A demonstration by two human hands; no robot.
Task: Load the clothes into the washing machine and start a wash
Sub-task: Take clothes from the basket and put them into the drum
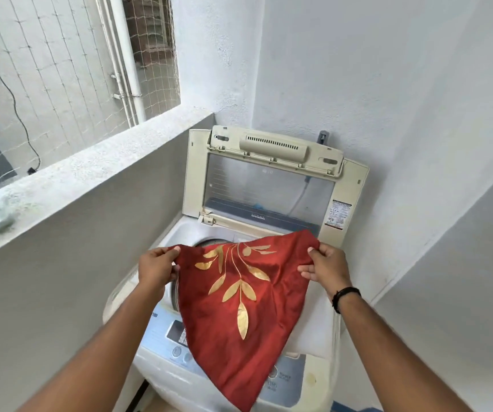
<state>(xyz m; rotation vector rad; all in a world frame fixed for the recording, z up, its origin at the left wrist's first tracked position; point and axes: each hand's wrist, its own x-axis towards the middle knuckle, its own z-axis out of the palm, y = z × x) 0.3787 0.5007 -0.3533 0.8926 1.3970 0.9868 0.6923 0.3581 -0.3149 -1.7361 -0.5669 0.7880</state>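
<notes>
Red cloth with a gold leaf pattern hangs spread out above the washing machine, held up by both hands at its top edge. Its upper edge stretches between the two hands over the drum opening, and the rest falls in a point that covers most of the control panel at the front of the machine. No part of the cloth can be seen to rest inside the drum, though the cloth hides most of the opening.

On one side, the left hand pinches the cloth's corner, thumb on top and fingers curled underneath. Opposite it, the right hand grips the other corner the same way, with the thumb pressed on the fabric and the fingers folded beneath it. A black band sits around the right wrist.

At the back of the machine, the lid stands open and upright, leaning toward the wall behind, with its clear window facing the camera and a small label on its right frame. A few buttons and a dark display show on the panel to the left of the hanging cloth.

To the left runs a low white ledge, and beyond it a net covers the opening. White pipes run down the outer wall behind the net, and a black cable hangs there too.
</notes>
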